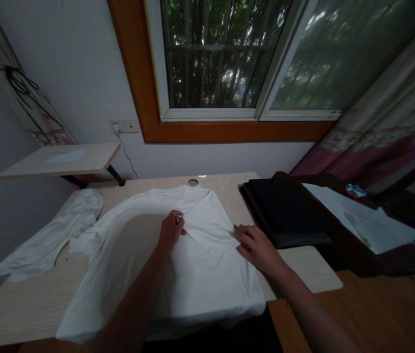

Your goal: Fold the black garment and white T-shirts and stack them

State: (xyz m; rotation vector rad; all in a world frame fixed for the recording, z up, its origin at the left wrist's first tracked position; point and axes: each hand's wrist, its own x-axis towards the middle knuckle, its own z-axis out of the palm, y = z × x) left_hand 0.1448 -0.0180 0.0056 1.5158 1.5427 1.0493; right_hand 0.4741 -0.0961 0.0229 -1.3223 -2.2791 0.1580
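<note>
A white T-shirt (200,289) lies spread over the desk, its collar toward the wall and its hem hanging over the near edge. The right side is folded inward, so that sleeve lies across the chest. My left hand (172,228) pinches the edge of the folded sleeve near the shirt's middle. At the shirt's right edge my right hand (253,242) rests with fingers spread a little, touching the cloth. The other sleeve lies out flat to the left.
Another white cloth (56,235) lies crumpled at the left, below a raised shelf (63,162). A black folder-like stack (284,206) sits right of the shirt. Farther right, papers (361,215) lie on a dark surface. A cord runs from the wall socket (123,126).
</note>
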